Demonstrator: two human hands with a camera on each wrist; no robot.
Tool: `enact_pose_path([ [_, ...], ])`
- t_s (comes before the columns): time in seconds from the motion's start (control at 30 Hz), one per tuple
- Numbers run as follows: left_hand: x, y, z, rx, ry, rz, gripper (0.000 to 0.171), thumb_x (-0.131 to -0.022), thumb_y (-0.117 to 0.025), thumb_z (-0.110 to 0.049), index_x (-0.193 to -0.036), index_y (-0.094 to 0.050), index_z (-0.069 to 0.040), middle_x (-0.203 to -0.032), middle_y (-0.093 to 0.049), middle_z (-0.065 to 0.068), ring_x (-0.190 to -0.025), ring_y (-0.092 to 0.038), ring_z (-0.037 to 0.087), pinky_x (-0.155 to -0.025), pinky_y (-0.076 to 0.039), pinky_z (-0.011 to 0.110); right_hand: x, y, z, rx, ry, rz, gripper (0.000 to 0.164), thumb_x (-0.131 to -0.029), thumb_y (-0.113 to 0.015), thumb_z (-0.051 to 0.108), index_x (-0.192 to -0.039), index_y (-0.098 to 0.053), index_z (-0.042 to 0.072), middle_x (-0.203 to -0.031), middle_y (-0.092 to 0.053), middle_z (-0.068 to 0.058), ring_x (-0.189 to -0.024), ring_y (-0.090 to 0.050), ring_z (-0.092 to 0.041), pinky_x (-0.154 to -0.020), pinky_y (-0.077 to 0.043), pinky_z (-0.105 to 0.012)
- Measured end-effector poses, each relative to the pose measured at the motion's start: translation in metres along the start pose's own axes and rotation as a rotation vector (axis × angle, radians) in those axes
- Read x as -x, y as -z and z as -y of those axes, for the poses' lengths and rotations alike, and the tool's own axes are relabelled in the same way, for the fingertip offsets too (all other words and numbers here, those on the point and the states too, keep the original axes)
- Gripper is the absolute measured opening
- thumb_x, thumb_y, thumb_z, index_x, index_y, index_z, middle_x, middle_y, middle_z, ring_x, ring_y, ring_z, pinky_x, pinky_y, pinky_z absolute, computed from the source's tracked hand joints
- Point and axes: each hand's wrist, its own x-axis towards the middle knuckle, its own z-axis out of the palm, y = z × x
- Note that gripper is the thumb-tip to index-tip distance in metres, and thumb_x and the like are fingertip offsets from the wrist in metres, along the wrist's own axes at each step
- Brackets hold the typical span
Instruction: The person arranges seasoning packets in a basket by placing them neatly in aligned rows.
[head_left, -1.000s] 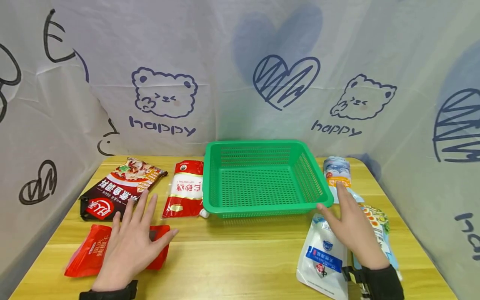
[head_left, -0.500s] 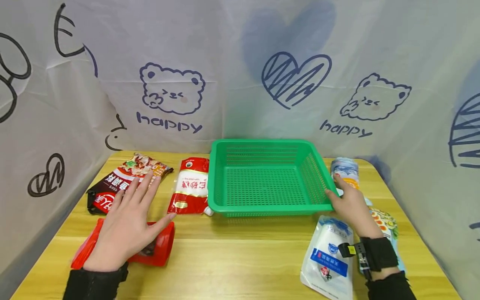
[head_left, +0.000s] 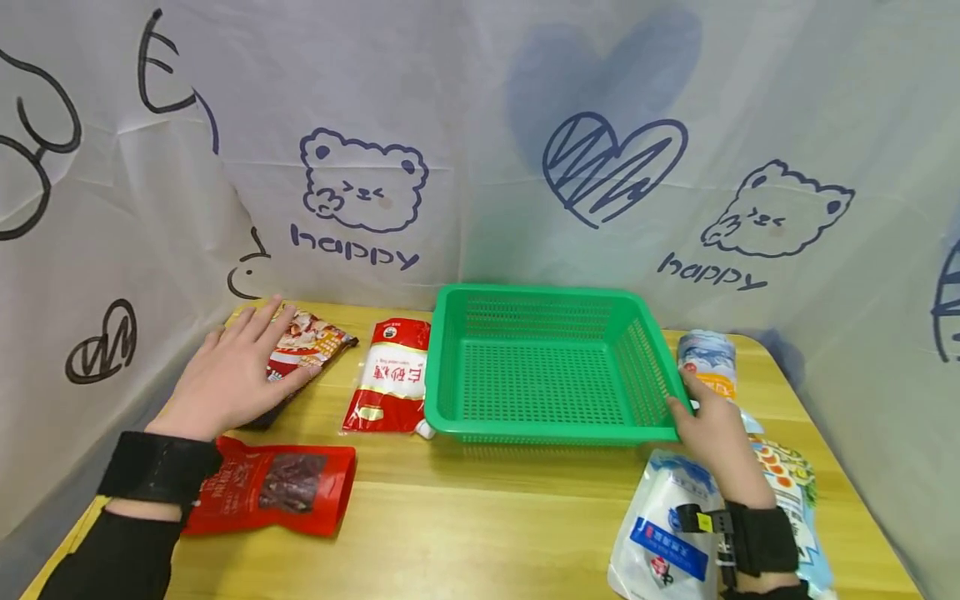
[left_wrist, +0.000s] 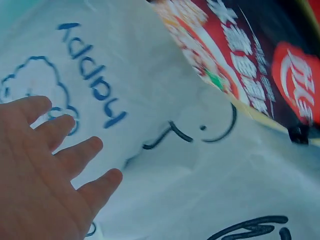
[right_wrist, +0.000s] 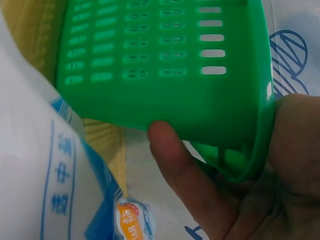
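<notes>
With fingers spread, my left hand point(head_left: 235, 373) hovers over the dark red-and-black seasoning packet point(head_left: 307, 342), hiding much of it in the head view. The left wrist view shows those fingers apart from the packet point(left_wrist: 245, 55), holding nothing. At its near right corner, a green plastic basket point(head_left: 551, 433) with slotted sides is pinched by my right hand point(head_left: 716, 433). In the right wrist view, the basket rim point(right_wrist: 264, 90) lies between the thumb and the fingers; one finger lies along the outer wall. No item lies inside the basket.
A red pouch with a window point(head_left: 285, 487) lies front left; a red-and-white sugar bag point(head_left: 390, 375) touches the basket's left side. Right of the basket lie a white-and-blue salt bag point(head_left: 667, 533), a blue-and-orange packet point(head_left: 707, 362) and a light-blue food bag point(head_left: 791, 492). A cloth wall point(head_left: 480, 208) stands behind.
My left hand has moved forward and left, from above the red pouch to above the seasoning packet. My right hand has come onto the basket's near right corner and taken hold. The head view has shifted slightly.
</notes>
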Motion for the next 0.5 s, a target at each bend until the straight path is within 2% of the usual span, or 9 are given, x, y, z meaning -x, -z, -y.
enact_pose_path([
  [0.23, -0.026, -0.011, 0.035, 0.006, 0.013, 0.077, 0.097, -0.1, -0.053, -0.065, -0.163, -0.022, 0.001, -0.167, -0.019, 0.03, -0.148, -0.022, 0.057, -0.113, -0.019, 0.079, 0.001, 0.0, 0.0, -0.006, -0.038, 0.004, 0.062, -0.108, -0.051, 0.019, -0.16, -0.027, -0.007, -0.144, -0.047, -0.042, -0.101, -0.063, -0.043, -0.07, -0.05, -0.041],
  [0.5, -0.052, -0.035, 0.076, 0.123, 0.119, 0.249, 0.106, -0.1, -0.048, -0.069, -0.16, -0.016, 0.012, -0.162, -0.012, 0.042, -0.146, -0.017, 0.062, -0.116, -0.019, 0.075, -0.001, -0.004, 0.001, 0.03, -0.053, -0.016, 0.061, -0.106, -0.051, 0.016, -0.158, -0.03, -0.009, -0.141, -0.049, -0.043, -0.106, -0.06, -0.045, -0.077, -0.051, -0.049],
])
